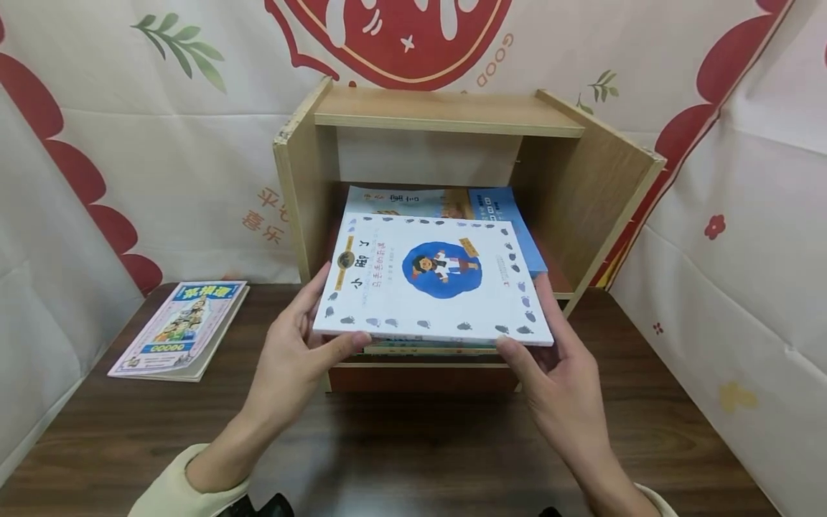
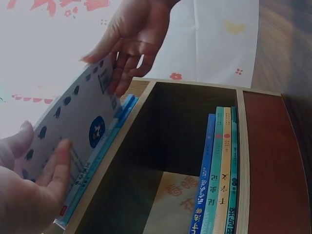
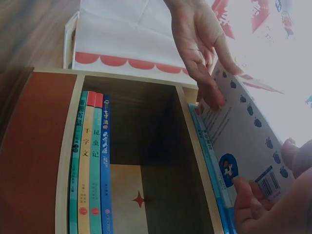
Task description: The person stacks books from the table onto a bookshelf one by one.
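Observation:
Both hands hold a white picture book (image 1: 439, 280) with a footprint border and a blue oval on its cover. The left hand (image 1: 300, 337) grips its left near corner, thumb on the front edge and fingers beneath. At the right near corner the right hand (image 1: 558, 359) grips it the same way. The back cover (image 3: 243, 136), with a barcode, shows in the right wrist view. Beyond it, a light blue book (image 1: 400, 201) and a blue book (image 1: 510, 219) lie flat on the middle board of a wooden shelf (image 1: 452, 115). The white book partly covers both.
Several books (image 2: 219, 170) lie stacked in the shelf's lower compartment, spines outward. Upright side panels (image 1: 601, 187) flank the middle board. A pink and blue booklet (image 1: 181, 330) lies on the dark wooden table (image 1: 413, 445) to the left. A printed cloth (image 1: 213, 143) hangs behind.

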`<state>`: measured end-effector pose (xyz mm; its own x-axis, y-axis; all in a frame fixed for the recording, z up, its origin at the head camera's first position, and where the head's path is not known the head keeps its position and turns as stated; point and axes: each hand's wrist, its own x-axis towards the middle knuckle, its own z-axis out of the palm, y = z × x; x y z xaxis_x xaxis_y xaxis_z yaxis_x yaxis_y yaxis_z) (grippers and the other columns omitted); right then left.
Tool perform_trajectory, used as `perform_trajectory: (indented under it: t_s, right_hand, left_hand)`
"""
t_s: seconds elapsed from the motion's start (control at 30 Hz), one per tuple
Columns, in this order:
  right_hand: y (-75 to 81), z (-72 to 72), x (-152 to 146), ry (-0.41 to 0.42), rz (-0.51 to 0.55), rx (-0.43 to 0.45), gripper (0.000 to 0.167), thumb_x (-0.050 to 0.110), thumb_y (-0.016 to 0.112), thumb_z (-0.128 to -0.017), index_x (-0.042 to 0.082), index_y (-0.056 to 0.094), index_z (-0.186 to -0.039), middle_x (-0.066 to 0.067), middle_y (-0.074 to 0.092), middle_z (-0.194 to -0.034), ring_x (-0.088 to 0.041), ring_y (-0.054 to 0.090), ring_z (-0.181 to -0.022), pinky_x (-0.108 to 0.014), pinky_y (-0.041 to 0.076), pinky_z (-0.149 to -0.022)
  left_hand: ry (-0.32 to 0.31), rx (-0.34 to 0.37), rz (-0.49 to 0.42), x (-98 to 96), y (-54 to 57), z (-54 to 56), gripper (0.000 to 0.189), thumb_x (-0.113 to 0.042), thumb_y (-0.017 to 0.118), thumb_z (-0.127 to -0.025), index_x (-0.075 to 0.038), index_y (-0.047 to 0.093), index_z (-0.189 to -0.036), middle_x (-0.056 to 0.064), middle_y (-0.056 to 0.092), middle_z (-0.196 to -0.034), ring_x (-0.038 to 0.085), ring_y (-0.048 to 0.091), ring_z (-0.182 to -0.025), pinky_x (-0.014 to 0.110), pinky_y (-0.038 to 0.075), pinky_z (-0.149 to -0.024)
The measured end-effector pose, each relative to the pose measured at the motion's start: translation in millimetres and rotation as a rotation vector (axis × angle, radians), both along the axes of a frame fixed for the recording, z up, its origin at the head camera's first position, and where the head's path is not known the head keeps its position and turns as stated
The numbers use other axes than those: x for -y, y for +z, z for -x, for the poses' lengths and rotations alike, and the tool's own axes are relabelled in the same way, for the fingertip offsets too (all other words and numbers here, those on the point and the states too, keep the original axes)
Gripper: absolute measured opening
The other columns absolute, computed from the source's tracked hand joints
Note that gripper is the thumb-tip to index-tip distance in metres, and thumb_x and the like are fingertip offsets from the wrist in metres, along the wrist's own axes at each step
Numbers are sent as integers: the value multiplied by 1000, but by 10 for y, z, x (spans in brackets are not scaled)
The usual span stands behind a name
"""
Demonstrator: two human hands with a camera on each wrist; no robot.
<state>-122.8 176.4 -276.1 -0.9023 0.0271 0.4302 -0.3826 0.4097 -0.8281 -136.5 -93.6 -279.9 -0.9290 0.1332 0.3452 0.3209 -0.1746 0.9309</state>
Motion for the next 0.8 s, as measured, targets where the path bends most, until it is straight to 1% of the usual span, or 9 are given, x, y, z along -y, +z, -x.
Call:
perform_trajectory:
  t_s: [0.13, 0.27, 0.37, 0.43, 0.53, 0.6, 0.67, 0.73, 0.8]
  right_hand:
    - [27, 77, 44, -13, 32, -6, 71, 25, 66, -91, 36, 25, -149, 4, 30, -152, -19, 44, -126, -14, 40, -93]
    - [37, 118, 83, -36, 111, -13, 67, 26, 67, -90, 35, 32, -147, 3, 38, -148, -17, 50, -121, -16, 43, -92]
    - [40, 95, 117, -73, 165, -1, 63, 26, 67, -90, 34, 37, -145, 4, 44, -143, -15, 55, -114, -17, 46, -89]
    - [45, 54, 139, -100, 186, 12, 60, 26, 66, -91, 34, 39, -144, 3, 49, -140, -14, 58, -109, -17, 48, -86]
    - [49, -29, 164, -118, 197, 41, 57, 27, 61, -94, 32, 37, -146, 1, 56, -133, -14, 62, -103, -17, 51, -83]
    - [47, -90, 173, -97, 211, 64, 57, 28, 58, -96, 30, 34, -148, -1, 58, -129, -16, 63, -100, -18, 51, -83]
    - [51, -142, 179, -59, 235, 79, 57, 27, 55, -98, 27, 30, -150, -3, 60, -127, -19, 64, -100, -19, 51, -83]
    - [60, -173, 185, -21, 256, 82, 58, 26, 53, -99, 25, 28, -151, -5, 60, -126, -21, 63, -100, -19, 51, -84]
    - [76, -166, 189, 18, 277, 65, 57, 25, 52, -100, 22, 28, -151, -6, 59, -129, -22, 63, -104, -21, 51, -86]
  left_hand:
    - [58, -20, 5, -42, -4, 50, 85, -4, 70, -87, -11, 17, -153, 6, 43, -144, 21, 57, -116, 31, 50, -88]
    - [101, -50, 2, -100, -7, 83, 83, -6, 69, -87, -10, 18, -153, 5, 44, -143, 20, 58, -114, 31, 50, -88]
    - [120, -74, -29, -133, -6, 65, 80, -6, 68, -89, -10, 20, -152, 5, 44, -143, 21, 59, -113, 32, 50, -88]
    - [139, -91, -61, -150, -9, 30, 75, -6, 66, -90, -9, 24, -151, 5, 47, -141, 24, 62, -108, 33, 51, -87]
    - [174, -113, -121, -175, -23, -41, 65, -5, 62, -92, -8, 30, -149, 7, 52, -136, 29, 66, -98, 36, 52, -86]
    - [199, -127, -144, -191, -36, -78, 60, -4, 59, -94, -6, 33, -147, 8, 54, -134, 31, 67, -94, 37, 51, -87]
    - [212, -138, -163, -204, -44, -91, 57, -5, 58, -95, -4, 33, -147, 9, 54, -134, 32, 67, -95, 38, 51, -87]
    - [204, -158, -187, -212, -40, -69, 56, -3, 56, -96, -1, 33, -146, 12, 53, -134, 32, 65, -100, 40, 52, -86]
    - [195, -169, -202, -214, -31, -32, 56, -2, 55, -96, 1, 31, -147, 13, 52, -135, 32, 63, -104, 40, 53, -85]
